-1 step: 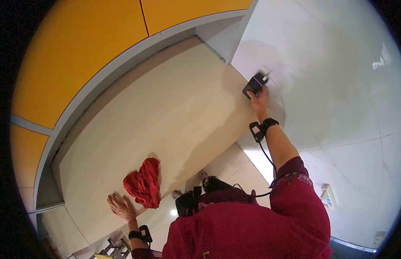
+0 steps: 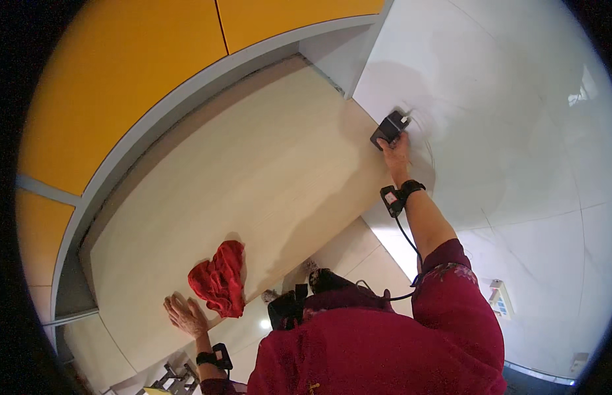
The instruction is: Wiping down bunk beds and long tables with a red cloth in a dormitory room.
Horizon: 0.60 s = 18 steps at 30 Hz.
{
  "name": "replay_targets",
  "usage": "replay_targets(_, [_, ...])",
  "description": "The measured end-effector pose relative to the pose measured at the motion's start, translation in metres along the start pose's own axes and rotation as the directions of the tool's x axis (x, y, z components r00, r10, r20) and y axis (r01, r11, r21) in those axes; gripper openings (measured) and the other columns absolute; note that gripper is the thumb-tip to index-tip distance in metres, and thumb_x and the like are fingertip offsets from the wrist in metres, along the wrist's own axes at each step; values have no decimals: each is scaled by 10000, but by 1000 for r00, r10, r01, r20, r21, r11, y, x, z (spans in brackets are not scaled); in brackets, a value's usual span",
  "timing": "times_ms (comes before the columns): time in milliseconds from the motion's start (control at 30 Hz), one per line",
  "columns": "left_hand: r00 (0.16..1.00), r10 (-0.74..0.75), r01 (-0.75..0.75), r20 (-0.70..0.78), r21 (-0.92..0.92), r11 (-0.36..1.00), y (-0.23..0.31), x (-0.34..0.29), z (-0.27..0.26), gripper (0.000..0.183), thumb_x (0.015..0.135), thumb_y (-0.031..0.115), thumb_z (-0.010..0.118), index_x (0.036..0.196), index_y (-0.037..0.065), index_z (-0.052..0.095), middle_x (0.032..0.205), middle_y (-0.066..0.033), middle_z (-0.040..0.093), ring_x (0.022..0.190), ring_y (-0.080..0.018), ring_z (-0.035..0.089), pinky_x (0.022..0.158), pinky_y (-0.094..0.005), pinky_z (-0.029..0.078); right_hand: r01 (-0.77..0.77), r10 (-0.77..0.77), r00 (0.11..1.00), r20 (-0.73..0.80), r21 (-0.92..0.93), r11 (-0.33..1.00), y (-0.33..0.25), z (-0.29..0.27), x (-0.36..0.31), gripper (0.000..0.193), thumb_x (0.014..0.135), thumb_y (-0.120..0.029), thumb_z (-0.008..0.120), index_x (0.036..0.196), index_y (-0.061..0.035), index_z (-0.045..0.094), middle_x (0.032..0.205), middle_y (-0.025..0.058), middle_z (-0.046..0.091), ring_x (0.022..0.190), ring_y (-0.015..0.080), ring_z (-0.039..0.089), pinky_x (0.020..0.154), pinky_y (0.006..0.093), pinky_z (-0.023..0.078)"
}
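My left hand (image 2: 185, 316) lies flat with spread fingers on the pale wood-look tabletop (image 2: 253, 171), near its front edge. Just right of it a crumpled red cloth (image 2: 218, 280) rests on the surface, apart from the fingers. At the far right end of the tabletop, by the white wall, my right hand (image 2: 396, 150) grips a small black box-shaped device (image 2: 389, 130). The thumb is on its near side; the other fingers are mostly hidden. A white plug (image 2: 405, 120) sits in the device, and a thin white cable (image 2: 430, 139) runs from it along the wall.
Yellow cabinet doors (image 2: 135, 85) with a grey frame stand above the tabletop's back edge. White tiled wall (image 2: 517, 131) rises at the right, with a socket panel (image 2: 500, 299) low on it. Black straps with small devices circle both wrists; a black cable hangs along my right arm.
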<state>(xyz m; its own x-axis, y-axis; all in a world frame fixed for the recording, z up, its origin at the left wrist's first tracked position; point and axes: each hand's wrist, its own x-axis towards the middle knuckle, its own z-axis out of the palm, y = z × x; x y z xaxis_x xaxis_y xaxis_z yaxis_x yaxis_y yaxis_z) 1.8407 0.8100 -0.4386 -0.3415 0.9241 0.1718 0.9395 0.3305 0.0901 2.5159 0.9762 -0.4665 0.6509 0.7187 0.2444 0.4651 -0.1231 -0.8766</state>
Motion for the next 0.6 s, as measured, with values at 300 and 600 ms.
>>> replay_targets(300, [999, 16, -15, -41, 8, 1000, -6, -3, 1, 521, 857, 387, 468, 1268, 74, 391, 1350, -170, 349, 1284, -308, 279, 1026, -453, 216, -80, 84, 996, -2, -334, 939, -21, 7, -76, 498, 727, -180, 689, 1138, -51, 440, 903, 69, 531, 766, 186, 533, 686, 319, 457])
replay_targets(600, [1000, -11, 11, -23, 31, 999, -6, -2, 0, 557, 862, 449, 433, 1268, 70, 389, 1344, -168, 354, 1278, -314, 285, 1020, -459, 229, 679, -698, -16, 716, 520, 517, -204, 120, -281, 572, 728, -385, 616, 1229, -160, 455, 1268, 137, 402, 1187, 350, 352, 937, 536, 287])
